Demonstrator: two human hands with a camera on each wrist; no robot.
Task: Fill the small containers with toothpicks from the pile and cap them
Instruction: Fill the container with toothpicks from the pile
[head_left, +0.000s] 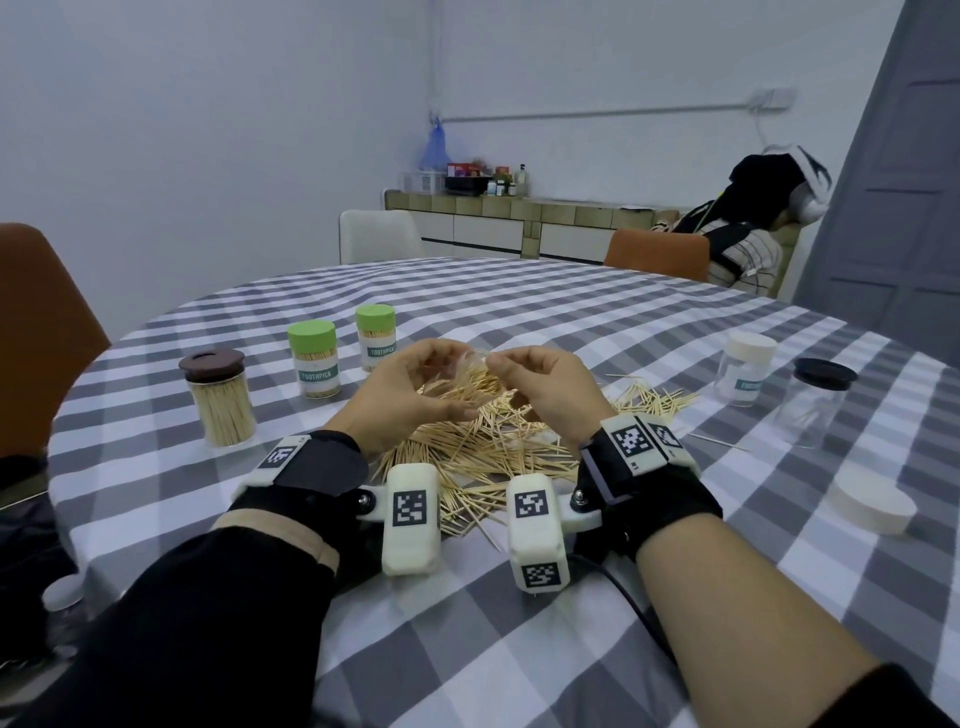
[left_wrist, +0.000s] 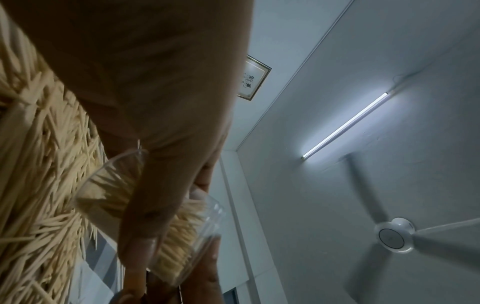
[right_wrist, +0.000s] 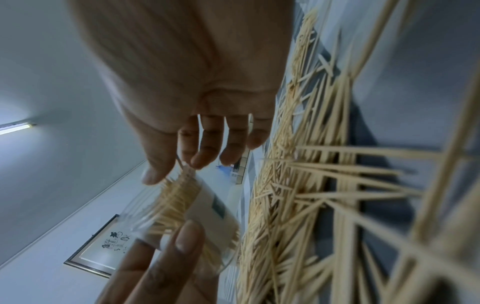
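Note:
My left hand (head_left: 423, 382) grips a small clear container (head_left: 471, 362), held tilted above the toothpick pile (head_left: 483, 452) on the checked tablecloth (head_left: 519, 649). In the left wrist view my thumb lies across the container (left_wrist: 166, 218), which is partly filled with toothpicks. My right hand (head_left: 511, 370) is at the container's mouth. In the right wrist view its thumb and curled fingers (right_wrist: 207, 148) pinch a few toothpicks at the mouth of the white-labelled container (right_wrist: 205, 207).
Two green-capped full containers (head_left: 312, 358) (head_left: 375, 335) and a brown-lidded jar (head_left: 218, 397) stand at the left. At the right are a white-capped container (head_left: 745, 374), a black-lidded clear jar (head_left: 815, 410) and a loose white cap (head_left: 870, 505). Another person (head_left: 743, 249) sits beyond the table.

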